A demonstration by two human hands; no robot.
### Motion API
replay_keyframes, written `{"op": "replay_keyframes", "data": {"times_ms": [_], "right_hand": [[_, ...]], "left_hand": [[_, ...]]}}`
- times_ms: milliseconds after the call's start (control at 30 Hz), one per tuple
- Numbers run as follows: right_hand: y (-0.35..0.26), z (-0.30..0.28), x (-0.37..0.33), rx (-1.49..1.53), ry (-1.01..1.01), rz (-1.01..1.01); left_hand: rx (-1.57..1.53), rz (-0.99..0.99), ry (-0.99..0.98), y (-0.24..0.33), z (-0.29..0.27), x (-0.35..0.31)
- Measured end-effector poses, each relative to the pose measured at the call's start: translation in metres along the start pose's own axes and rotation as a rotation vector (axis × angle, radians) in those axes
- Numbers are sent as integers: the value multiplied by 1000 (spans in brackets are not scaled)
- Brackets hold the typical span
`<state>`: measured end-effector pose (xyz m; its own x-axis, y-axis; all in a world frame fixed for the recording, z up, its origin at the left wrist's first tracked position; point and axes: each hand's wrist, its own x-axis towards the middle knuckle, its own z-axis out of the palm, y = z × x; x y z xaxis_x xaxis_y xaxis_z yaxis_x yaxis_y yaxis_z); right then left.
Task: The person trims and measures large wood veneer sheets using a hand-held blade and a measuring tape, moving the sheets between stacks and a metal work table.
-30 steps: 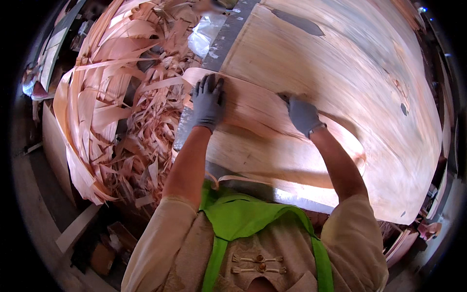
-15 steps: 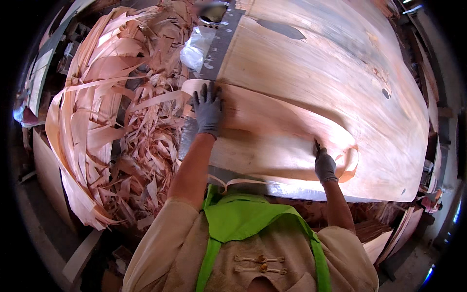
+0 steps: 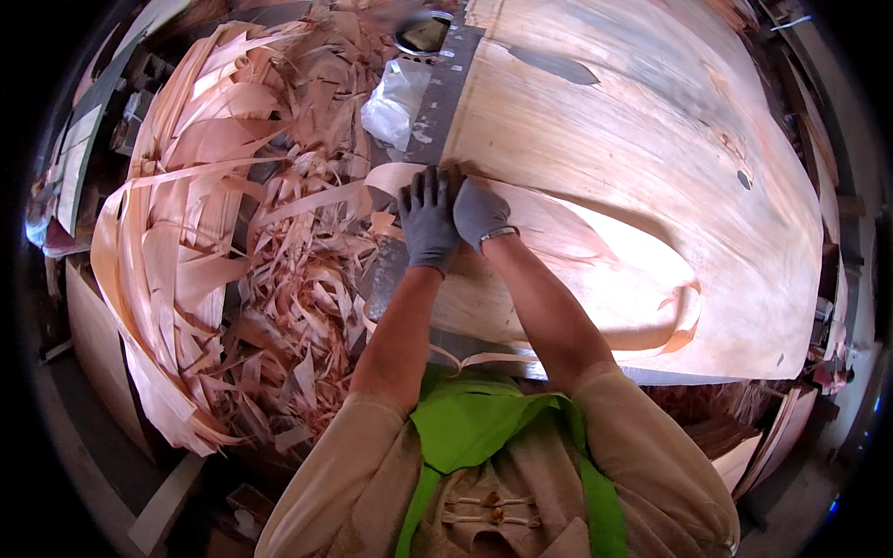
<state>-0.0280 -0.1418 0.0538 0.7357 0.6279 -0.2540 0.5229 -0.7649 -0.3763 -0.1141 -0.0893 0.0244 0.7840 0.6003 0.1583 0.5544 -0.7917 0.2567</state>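
A thin sheet of wood veneer [image 3: 595, 298] lies folded over on the big veneer surface, its right end curling in a rounded loop. My left hand [image 3: 430, 223], in a grey glove, rests on the sheet's left end with fingers stretched out toward the far side. Right beside it, my right hand [image 3: 482, 212], also gloved, is closed against the veneer, close to my left fingertips. Its fingers are curled and mostly hidden, so whatever they grip cannot be made out. A narrow strip of veneer [image 3: 395, 175] sticks out left of my left hand.
Large pale veneer sheets [image 3: 651, 139] cover the table to the right, bordered by a dark metal strip [image 3: 446, 93]. A clear plastic bag [image 3: 395, 102] and a round dark-centred dish [image 3: 423, 35] sit beside it. Veneer shavings [image 3: 298, 270] heap at the left.
My right hand has moved left and away from me, from the sheet's right part to beside my left hand. My left hand stays on the sheet's left end. The view has shifted slightly.
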Motion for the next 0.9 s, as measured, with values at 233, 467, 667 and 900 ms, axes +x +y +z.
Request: {"op": "replay_keyframes", "data": {"times_ms": [233, 467, 667, 900], "right_hand": [[-1, -3, -3, -106, -78, -16], [39, 10, -69, -186, 35, -191], [46, 16, -78, -202, -39, -160], [84, -14, -99, -253, -94, -248]], "left_hand": [[82, -19, -55, 3, 6, 2], [70, -9, -16, 6, 1, 2], [-369, 202, -44, 7, 4, -16], [-342, 353, 8, 9, 17, -25]]}}
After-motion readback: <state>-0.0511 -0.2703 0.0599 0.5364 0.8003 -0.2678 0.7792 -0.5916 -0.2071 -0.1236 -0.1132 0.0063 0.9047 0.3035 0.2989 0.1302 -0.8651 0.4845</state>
